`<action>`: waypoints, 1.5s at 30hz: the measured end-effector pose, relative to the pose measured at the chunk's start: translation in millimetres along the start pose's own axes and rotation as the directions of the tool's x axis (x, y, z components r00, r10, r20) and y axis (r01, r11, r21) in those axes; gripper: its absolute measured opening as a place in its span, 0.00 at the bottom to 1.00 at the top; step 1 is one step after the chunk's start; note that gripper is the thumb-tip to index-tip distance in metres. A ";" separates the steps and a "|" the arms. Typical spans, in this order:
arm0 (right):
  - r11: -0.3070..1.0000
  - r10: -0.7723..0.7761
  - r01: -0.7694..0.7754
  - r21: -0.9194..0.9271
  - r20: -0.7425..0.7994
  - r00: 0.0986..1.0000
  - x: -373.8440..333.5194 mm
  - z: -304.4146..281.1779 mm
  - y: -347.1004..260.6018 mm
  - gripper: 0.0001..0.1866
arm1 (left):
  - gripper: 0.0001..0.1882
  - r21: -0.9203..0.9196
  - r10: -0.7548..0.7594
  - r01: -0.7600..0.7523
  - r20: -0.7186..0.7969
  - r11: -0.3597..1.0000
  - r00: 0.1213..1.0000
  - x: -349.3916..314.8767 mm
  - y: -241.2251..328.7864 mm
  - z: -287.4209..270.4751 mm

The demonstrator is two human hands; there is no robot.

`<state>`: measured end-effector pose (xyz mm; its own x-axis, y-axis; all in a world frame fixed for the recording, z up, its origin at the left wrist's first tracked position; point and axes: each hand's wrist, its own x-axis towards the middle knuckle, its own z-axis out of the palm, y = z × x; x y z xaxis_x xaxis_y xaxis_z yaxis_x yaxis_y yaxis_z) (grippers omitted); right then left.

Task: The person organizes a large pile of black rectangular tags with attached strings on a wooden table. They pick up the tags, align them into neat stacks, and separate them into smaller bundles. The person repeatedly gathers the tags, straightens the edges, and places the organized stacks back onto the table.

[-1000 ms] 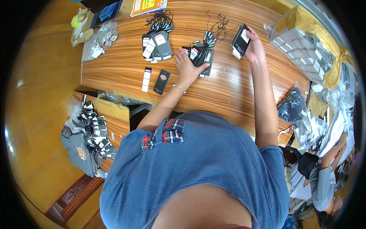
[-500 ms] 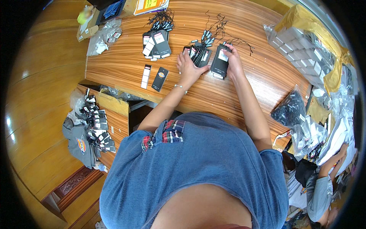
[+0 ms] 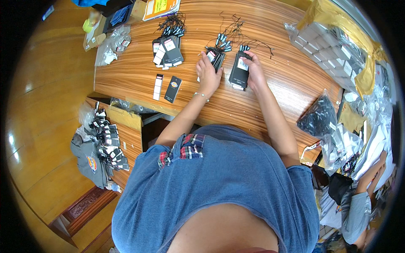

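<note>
Gripping right tag stack [image 3: 239, 76] in right hand [image 3: 256, 76], at its right edge toward the far end, with thumb and forefinger over the upper face; can't make out the fingers underneath. Resting left hand [image 3: 208, 81] over near end of middle tag stack [image 3: 216, 59], with fingers along its left side and thumb at its right; can't tell pinching from plain steadying. Set about mid-desk [image 3: 291, 76], just beside each other, with a narrow strip of bare surface between. Trailing light-blue fasteners [image 3: 221, 40] and dark strings off the far ends. Farther left, see another tag stack [image 3: 170, 51], then, nearer, a loose white-panelled tag [image 3: 157, 87] and a loose dark tag [image 3: 173, 89].

For good handling, judging from here: hold right stack flat and snug, not squeezed hard; even up its near edge, given white slips poking out there. Steady middle stack lightly with left fingers to avoid fanning it. Mind the strings, likely to snag across both bundles if dragged sideways; lift rather than slide.

Pose: reaching in with both forearms from the near side, elbows bent, converging mid-desk. Slanting right forearm far and left, with wrist roughly straight. Slanting left forearm far and right, back of hand up, with bracelet [image 3: 201, 96] at the wrist.
</note>
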<state>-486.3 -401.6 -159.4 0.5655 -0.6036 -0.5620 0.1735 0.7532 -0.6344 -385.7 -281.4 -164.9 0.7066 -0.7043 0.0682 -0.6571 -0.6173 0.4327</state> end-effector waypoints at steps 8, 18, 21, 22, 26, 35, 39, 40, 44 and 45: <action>0.998 0.052 -0.053 0.041 0.024 0.998 -4.9 -0.5 1.2 0.13 | 0.45 0.036 -0.120 0.115 0.200 0.993 0.972 27.8 -2.3 -9.3; 1.000 -0.003 0.003 0.028 0.006 1.000 -4.6 -1.7 2.3 0.14 | 0.49 0.104 -0.075 0.046 0.301 0.993 0.951 24.5 9.3 -6.8; 1.000 0.000 0.000 0.024 0.005 1.000 -4.8 -3.7 0.9 0.14 | 0.47 0.159 -0.050 -0.004 0.333 0.987 0.942 21.8 16.3 -11.6; 1.000 0.000 0.000 0.027 0.003 1.000 -4.3 -5.1 0.8 0.13 | 0.47 0.189 -0.042 -0.024 0.338 0.982 0.940 18.6 23.1 -14.3; 0.996 -0.084 0.084 -0.009 -0.021 0.996 0.5 -10.0 3.1 0.13 | 0.47 0.177 0.026 -0.084 0.306 0.981 0.952 10.8 20.3 -5.1; 0.991 -0.133 0.133 0.011 -0.059 0.989 -0.8 -18.5 -3.5 0.12 | 0.47 0.142 0.005 -0.060 0.358 0.988 0.934 11.1 28.5 -8.4; 0.980 -0.197 0.195 -0.035 -0.071 0.978 0.1 -25.0 -3.8 0.13 | 0.47 0.170 0.059 -0.119 0.325 0.978 0.944 2.8 40.7 -9.8; 0.975 -0.223 0.220 -0.044 -0.079 0.972 1.9 -27.8 -3.1 0.13 | 0.47 0.177 0.040 -0.108 0.350 0.978 0.936 1.4 46.2 -12.9; 0.941 -0.325 0.310 -0.133 -0.114 0.939 1.8 -32.8 -4.3 0.13 | 0.47 0.170 0.035 -0.109 0.388 0.979 0.921 -0.6 49.9 -11.5; 0.929 -0.351 0.329 -0.169 -0.120 0.929 -1.2 -32.2 -7.2 0.13 | 0.46 0.159 0.041 -0.112 0.392 0.981 0.919 -0.6 49.3 -11.4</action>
<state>-514.2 -414.7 -171.2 0.3677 -0.8561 -0.3631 0.2114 0.4572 -0.8638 -415.5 -307.4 -133.3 0.5195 -0.8101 -0.2716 -0.7654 -0.5825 0.2735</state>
